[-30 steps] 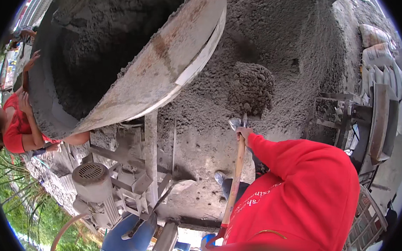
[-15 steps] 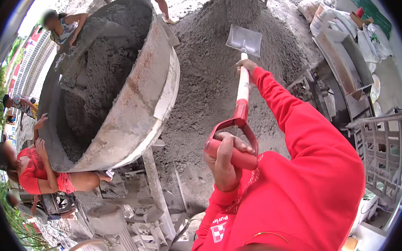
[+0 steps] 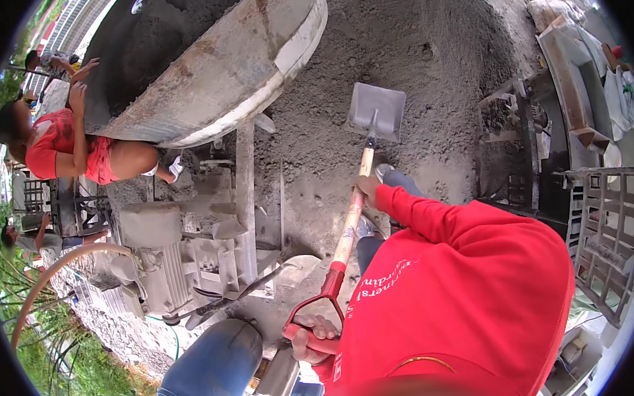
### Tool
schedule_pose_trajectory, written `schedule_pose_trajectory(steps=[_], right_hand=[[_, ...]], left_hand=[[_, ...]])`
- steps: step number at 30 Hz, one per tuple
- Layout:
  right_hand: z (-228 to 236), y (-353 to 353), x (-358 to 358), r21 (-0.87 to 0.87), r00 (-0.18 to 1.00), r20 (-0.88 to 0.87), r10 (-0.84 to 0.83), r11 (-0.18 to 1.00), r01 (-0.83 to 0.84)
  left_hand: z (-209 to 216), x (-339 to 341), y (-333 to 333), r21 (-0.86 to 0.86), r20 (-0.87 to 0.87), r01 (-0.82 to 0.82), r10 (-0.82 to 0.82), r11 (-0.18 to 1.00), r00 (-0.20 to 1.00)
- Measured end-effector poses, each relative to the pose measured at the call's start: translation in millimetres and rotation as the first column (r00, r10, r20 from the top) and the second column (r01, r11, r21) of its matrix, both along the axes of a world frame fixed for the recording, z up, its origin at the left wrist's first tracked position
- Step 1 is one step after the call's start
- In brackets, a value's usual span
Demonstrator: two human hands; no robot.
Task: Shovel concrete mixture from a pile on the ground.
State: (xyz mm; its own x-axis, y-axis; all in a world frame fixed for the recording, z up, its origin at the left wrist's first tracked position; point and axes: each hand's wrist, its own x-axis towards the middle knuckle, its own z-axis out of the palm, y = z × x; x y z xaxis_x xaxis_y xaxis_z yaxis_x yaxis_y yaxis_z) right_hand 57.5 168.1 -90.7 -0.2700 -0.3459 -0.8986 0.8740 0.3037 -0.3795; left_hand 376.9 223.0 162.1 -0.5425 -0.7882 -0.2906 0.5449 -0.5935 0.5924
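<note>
1. Ground (image 3: 432, 67) of grey, grainy material, spread ahead of the feet and heaped toward the top.
2. Big round mixing drum (image 3: 251, 64), pale with rust stains, tilted, upper left.
3. Co-worker in red (image 3: 56, 145), beside the drum's left edge, both hands raised.
4. Blue plastic barrel (image 3: 211, 368), lower left.
5. Shovel with grey square blade, pale wooden shaft and red D-handle (image 3: 346, 230), slanting between body and ground; blade contact with ground: cannot tell.
6. Right hand (image 3: 366, 188): fingers wrapped round the upper shaft, nearer the blade.
7. Left hand (image 3: 311, 338): fingers curled closed round the D-handle's red crossbar.
</note>
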Motion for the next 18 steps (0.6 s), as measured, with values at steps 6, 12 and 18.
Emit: schedule_pose_trajectory(steps=[6,12,18], right_hand=[[39,-114,-54,-0.282,1.000,0.009,0.008,0.960,-0.005],[95,-155,-122,-0.553,0.951,0.296,-0.091,0.796,0.248],[84,-215,-193,-0.539,0.919,0.339,-0.199,0.760,0.364]], left_hand=[[-53,-149,-54,0.273,0.069,-0.335,0.330,0.902,0.942],[15,-279,-133,0.034,-0.201,-0.083,0.088,0.996,0.976],[-15,-354,-197,-0.192,-0.298,-0.018,-0.041,0.981,0.954]])
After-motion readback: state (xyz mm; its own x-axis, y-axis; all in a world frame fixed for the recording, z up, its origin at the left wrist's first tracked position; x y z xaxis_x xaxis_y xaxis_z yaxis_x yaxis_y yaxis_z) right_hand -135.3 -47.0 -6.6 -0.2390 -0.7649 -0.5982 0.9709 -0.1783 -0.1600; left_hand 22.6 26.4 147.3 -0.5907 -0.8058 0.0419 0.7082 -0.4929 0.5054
